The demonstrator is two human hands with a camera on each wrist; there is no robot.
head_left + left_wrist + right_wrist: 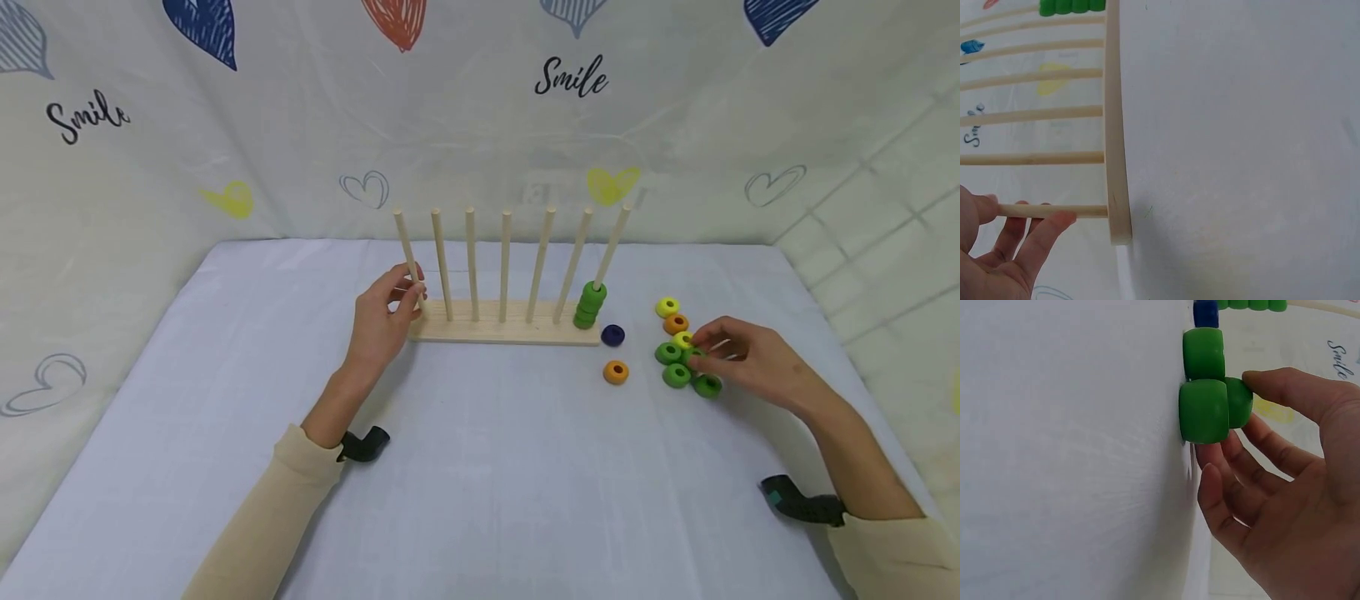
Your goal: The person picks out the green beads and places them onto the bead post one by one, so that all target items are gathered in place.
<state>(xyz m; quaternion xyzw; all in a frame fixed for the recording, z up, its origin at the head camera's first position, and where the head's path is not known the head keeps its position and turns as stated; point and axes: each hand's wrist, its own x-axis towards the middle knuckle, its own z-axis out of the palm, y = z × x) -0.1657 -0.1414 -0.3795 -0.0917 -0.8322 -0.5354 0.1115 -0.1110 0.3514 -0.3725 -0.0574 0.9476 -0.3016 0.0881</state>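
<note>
Overall, a printed backdrop [480,125] rises behind the white-covered worktop [495,467], whose far and side edges show while its near edge falls outside the head view. A broad stretch of cloth spreads between the forearms, in front of the wooden rack [502,333], which stands towards the far edge with seven upright pegs. Each beige sleeve [262,517] is cut off by the frame.

The left hand [382,312] has its thumb and fingers curled round the leftmost peg [406,242], just above the base's end. The right hand [753,358], well right of the rack, pinches a green ring [1241,403] narrowly between thumb and fingers; whether it is lifted is hard to make out. The hand partly covers it in the head view.

On the rightmost peg sits a stack of green rings [590,305], cut off at the top of the left wrist view. Around the right fingertips cluster loose green rings [677,375], two yellow rings [667,307] and an orange one. A dark blue ring [612,336] lies just beside the base's right end, with another orange ring [616,372] nearer the viewer.
</note>
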